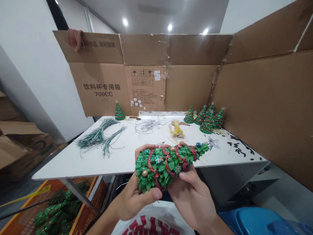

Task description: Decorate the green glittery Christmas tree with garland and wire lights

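Observation:
A green glittery miniature Christmas tree (pixel 158 164) lies sideways across both my hands, above the table's front edge. It carries red garlands, gold balls and small gift shapes, and a silver star (pixel 213 143) tips its right end. My left hand (pixel 137 195) wraps round the wide base, thumb below and fingers behind. My right hand (pixel 193 192) grips the narrower half from underneath, thumb on the near side. The fingertips of both hands are partly hidden behind the tree.
Beyond lie green wire strands (pixel 97 133), thin loose wire (pixel 149 125) and a yellow bundle (pixel 177 129). Several small trees (pixel 207 122) stand right, near black scraps (pixel 241 148). Cardboard walls (pixel 146 50) close the back and right. An orange crate (pixel 80 209) of trees sits lower left.

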Tool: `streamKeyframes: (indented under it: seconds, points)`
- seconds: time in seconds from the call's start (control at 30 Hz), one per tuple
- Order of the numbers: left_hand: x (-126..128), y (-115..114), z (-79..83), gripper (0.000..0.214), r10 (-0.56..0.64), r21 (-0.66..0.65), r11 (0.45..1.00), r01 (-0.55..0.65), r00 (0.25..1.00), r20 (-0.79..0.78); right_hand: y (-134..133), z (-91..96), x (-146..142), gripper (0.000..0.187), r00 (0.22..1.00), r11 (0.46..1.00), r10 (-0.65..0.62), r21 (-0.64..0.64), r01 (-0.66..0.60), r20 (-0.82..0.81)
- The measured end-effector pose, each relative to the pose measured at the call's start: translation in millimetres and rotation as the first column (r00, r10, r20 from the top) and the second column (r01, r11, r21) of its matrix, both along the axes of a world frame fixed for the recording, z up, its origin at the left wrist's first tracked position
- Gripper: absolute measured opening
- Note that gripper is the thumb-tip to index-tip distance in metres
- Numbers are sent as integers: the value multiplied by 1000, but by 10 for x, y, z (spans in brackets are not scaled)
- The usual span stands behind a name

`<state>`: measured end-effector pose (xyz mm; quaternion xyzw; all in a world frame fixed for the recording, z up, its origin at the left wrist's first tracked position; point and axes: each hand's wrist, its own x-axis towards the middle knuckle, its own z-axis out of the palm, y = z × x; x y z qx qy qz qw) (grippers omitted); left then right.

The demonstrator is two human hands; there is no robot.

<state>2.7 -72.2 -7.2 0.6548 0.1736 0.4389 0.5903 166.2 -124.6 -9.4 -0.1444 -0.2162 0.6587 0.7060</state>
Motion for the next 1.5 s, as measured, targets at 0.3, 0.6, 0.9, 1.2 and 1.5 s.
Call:
streamKeyframes:
  seconds: [0.3, 0.6, 0.9, 1.2, 1.5]
  points:
    - [33, 47, 37, 84, -5, -54, 998, 9, 997, 73, 40, 129, 29, 67, 1000, 999, 13, -29, -14, -14]
    - [32, 28, 48, 89, -13, 42, 999, 11, 999, 33, 33, 137, 40, 68, 997, 1000, 30, -2, -31, -71]
    - [40, 22, 64, 88, -6, 17, 1000, 5, 999, 39, 48, 146, 73, 64, 997, 998, 63, 2, -63, -49]
    - [37, 39, 60, 87, 7, 46, 999, -7, 1000, -11, 64, 141, 79, 63, 996, 998, 48, -30, -50, -72]
    - [62, 19, 63, 88, -3, 16, 1000, 2, 999, 40, 65, 144, 73, 63, 996, 998, 57, -8, -58, -66]
